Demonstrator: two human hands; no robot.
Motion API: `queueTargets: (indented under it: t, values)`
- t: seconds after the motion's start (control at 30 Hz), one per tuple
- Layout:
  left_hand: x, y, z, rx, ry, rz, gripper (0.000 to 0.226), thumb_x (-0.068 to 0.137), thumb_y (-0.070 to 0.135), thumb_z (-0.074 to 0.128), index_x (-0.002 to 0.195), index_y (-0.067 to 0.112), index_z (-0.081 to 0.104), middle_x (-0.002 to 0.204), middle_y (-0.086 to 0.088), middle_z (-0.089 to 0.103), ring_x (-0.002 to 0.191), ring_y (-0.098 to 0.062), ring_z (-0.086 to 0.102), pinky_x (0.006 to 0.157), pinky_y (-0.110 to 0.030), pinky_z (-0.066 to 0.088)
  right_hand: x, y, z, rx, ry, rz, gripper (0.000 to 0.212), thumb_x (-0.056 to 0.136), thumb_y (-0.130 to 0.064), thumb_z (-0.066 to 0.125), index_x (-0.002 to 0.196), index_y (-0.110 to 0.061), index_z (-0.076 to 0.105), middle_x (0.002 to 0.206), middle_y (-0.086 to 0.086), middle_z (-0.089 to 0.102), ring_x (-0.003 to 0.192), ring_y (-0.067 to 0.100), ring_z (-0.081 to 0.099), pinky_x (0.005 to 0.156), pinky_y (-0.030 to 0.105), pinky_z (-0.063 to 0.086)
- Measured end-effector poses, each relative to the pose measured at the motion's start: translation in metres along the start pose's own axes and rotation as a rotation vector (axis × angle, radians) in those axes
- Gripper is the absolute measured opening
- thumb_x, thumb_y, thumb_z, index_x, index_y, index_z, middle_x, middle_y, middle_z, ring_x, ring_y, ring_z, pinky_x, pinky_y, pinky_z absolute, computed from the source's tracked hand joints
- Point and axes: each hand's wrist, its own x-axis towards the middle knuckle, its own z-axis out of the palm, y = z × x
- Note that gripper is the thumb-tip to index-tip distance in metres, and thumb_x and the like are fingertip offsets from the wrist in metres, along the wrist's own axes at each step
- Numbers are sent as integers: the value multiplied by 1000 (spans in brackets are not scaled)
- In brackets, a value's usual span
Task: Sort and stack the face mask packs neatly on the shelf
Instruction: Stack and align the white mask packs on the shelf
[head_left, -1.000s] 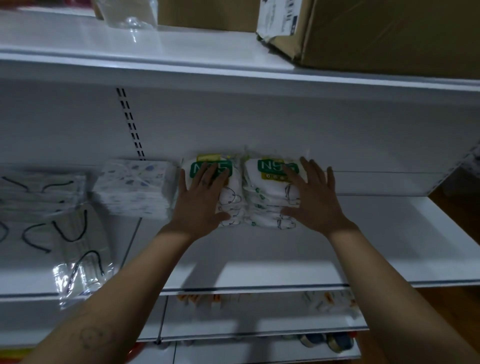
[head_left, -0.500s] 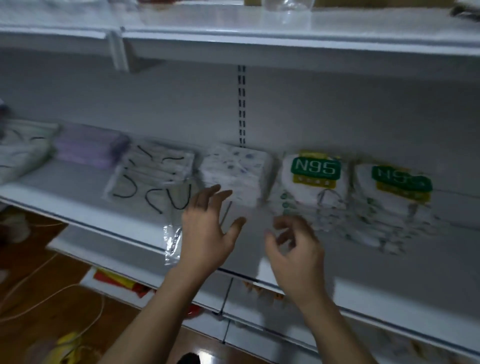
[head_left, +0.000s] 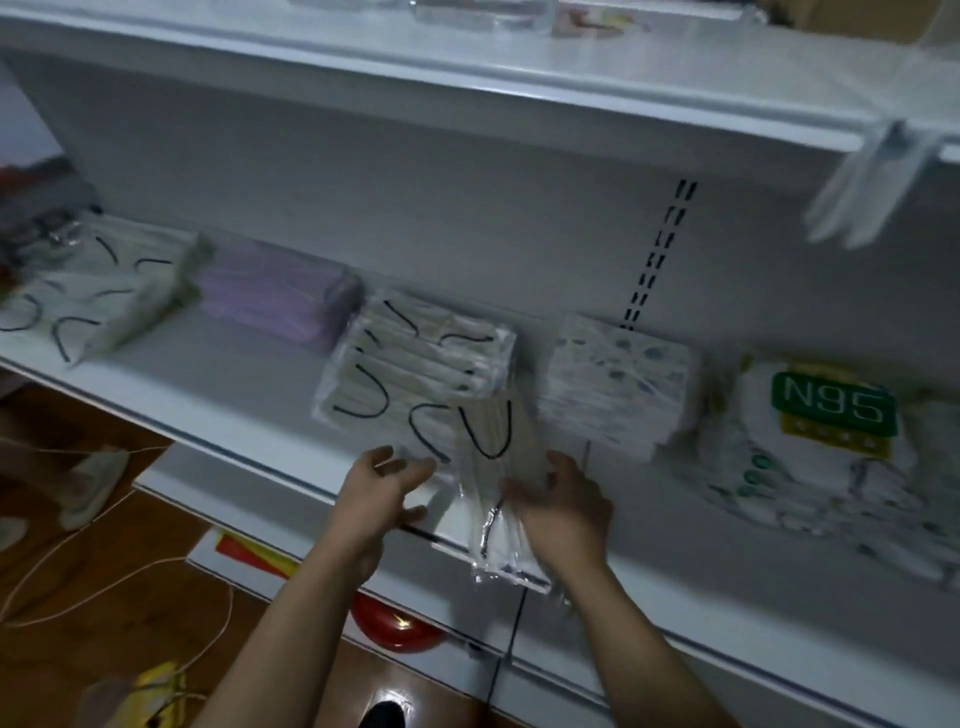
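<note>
Grips loose mask pack (head_left: 493, 467) at its right edge in curled fingers of right hand (head_left: 566, 514), long axis pointing away across shelf (head_left: 234, 395) lip toward matching stack (head_left: 415, 369) just behind; holds left hand (head_left: 384, 488), fingers loosely spread and empty, just left of pack.

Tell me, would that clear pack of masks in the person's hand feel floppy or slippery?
Probably floppy: the pack droops past the shelf edge below the right hand gripping it. Likely slippery, since its clear wrapper shines. It seems light, as one hand holds it while the left hand is open beside it.
</note>
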Motion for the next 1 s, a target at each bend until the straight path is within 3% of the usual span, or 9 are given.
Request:
queueTargets:
  t: [0.07,0.17,0.3,0.43,0.5,0.7,0.8,0.9,1.0]
  values:
    - [16,11,-10,-22,-99,-38,36,89,8,67,122,7,54,108,-12,65,96,-22,61,90,-47,55,7,-10,4,-15,-41,79,38,82,-42,63,115,-25,61,115,1,67,111,26,60,92,33,39]
    - [36,20,-29,-49,-284,-95,14,92,7,59,104,3,65,77,-7,63,79,-20,62,85,-42,55,6,-22,-1,122,11,101,12,79,-23,64,69,-17,61,72,0,67,78,23,65,66,22,46]
    - [62,21,-54,-191,-349,-203,16,93,8,58,107,6,65,111,-19,68,107,-32,66,92,-51,54,-15,-56,-22,378,109,-102,30,86,-11,67,62,-20,51,56,-6,51,50,0,47,48,15,32]
    - [71,23,-73,-137,-342,-152,22,94,9,57,111,-3,64,101,-21,67,87,-31,69,80,-48,58,0,-109,-3,178,56,-331,8,88,-15,64,80,-15,63,80,0,65,71,2,57,62,15,40]
    - [70,23,-83,-164,-322,-172,24,97,14,55,107,-7,61,95,-22,63,81,-32,68,80,-50,58,19,-134,19,-21,35,-457,7,88,-18,61,87,-14,67,91,6,67,88,18,61,74,29,44]
    - [66,27,-100,-367,-417,-358,11,94,8,53,83,7,51,93,-17,46,89,-30,47,82,-47,54,56,-163,58,-459,203,-642,10,66,-23,66,74,-16,66,91,6,60,91,32,56,79,38,38]
    - [75,29,-99,-477,-502,-471,27,90,8,52,69,16,38,77,-8,31,70,-22,34,71,-40,43,62,-160,60,-564,149,-697,40,55,-28,72,92,-17,65,108,11,60,102,34,53,88,40,29]
    - [82,34,-92,-510,-464,-524,10,91,14,54,94,5,50,95,-17,47,88,-28,45,80,-44,45,64,-157,54,-564,73,-657,76,66,-46,73,133,-17,51,140,15,44,131,35,38,107,43,20]
    - [87,41,-88,-557,-458,-531,27,85,11,59,109,1,50,106,-18,47,95,-29,47,76,-41,43,72,-159,42,-567,-50,-544,100,72,-56,72,152,-21,22,157,11,19,146,28,16,117,45,12]
